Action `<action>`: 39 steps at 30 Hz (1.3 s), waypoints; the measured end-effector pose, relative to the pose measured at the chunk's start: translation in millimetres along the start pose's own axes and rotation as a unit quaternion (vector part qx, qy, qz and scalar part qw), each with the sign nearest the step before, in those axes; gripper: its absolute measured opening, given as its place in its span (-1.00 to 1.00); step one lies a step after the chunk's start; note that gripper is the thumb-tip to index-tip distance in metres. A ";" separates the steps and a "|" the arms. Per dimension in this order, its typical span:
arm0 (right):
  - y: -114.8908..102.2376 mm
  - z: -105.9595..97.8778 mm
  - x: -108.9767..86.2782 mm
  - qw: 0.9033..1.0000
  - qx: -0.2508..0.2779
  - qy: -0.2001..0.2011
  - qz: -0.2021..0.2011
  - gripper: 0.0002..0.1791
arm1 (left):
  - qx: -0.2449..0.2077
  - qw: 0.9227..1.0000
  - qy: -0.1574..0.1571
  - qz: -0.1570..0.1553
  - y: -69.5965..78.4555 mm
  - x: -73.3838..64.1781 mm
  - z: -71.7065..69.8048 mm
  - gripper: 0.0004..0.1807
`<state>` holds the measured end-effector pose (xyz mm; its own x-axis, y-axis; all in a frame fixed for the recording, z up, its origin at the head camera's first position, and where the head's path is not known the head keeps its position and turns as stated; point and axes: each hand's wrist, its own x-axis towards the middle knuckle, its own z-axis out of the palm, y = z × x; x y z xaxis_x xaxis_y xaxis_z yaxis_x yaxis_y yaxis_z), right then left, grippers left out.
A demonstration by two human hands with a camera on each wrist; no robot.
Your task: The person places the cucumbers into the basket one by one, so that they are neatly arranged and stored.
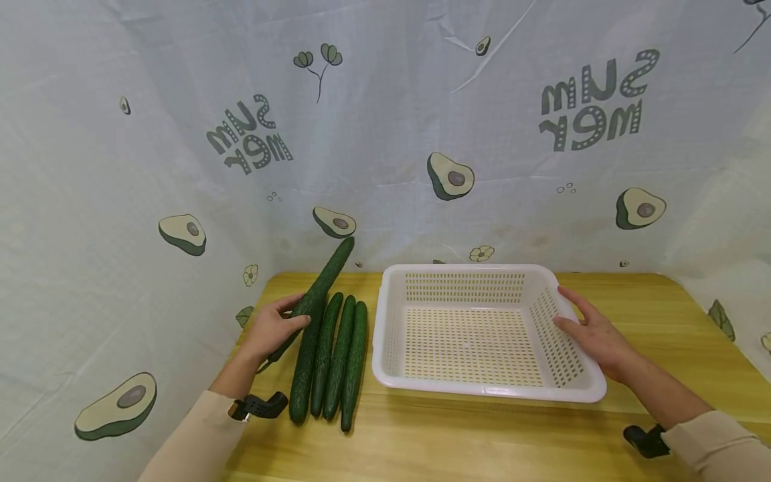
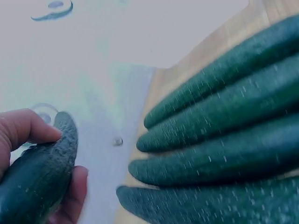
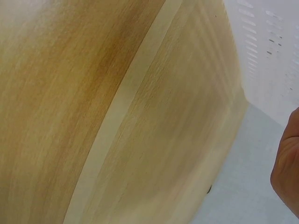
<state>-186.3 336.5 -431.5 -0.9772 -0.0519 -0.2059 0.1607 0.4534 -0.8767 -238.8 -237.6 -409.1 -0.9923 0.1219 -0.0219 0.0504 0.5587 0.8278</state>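
**Bumpy skin, smooth plastic, grained wood**

On my remote feed, the tabletop point(image 1: 458, 435) looks like smooth wood with visible grain and a slight gloss. The basket point(image 1: 482, 390) appears to be smooth plastic with a soft sheen. The raised cucumber point(image 1: 328, 271) has rough, bumpy skin; the four lying cucumbers point(image 1: 340, 355) look finely bumpy. I see creased backdrop sheeting point(image 1: 385, 120), cloth or plastic, I cannot tell. The sleeves point(image 1: 201, 435) look like matt cloth.

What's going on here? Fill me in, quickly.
A person's left hand holds a cucumber, while the right hand grips the right side of a white plastic basket. Four other cucumbers lie side by side on the wooden table, just left of the basket.
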 end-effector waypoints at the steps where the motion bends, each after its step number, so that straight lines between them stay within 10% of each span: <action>1: -0.3 0.2 -0.3 1.000 -0.001 0.000 -0.001 -0.11 | -0.010 1.000 -0.011 0.009 3.5 0.1 1.5 -0.33; 13: -0.7 0.0 -0.3 1.000 0.012 -0.002 0.002 -0.12 | -0.057 0.991 -0.101 0.069 38.1 -2.8 26.9 -0.34; 27: 0.9 1.3 -0.5 1.000 0.014 0.003 0.004 -0.12 | 0.008 0.984 -0.141 0.109 90.4 18.0 54.1 -0.43; 39: 1.1 0.9 -0.2 1.000 0.001 0.009 0.007 -0.11 | 0.149 0.946 -0.234 0.166 131.8 64.6 83.3 -0.50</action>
<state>-185.8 336.2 -432.8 -0.9772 -0.0285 -0.2105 0.1751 0.4530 -0.8742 -286.8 -87.7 -348.0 -0.7613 0.6418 -0.0919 0.4494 0.6246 0.6387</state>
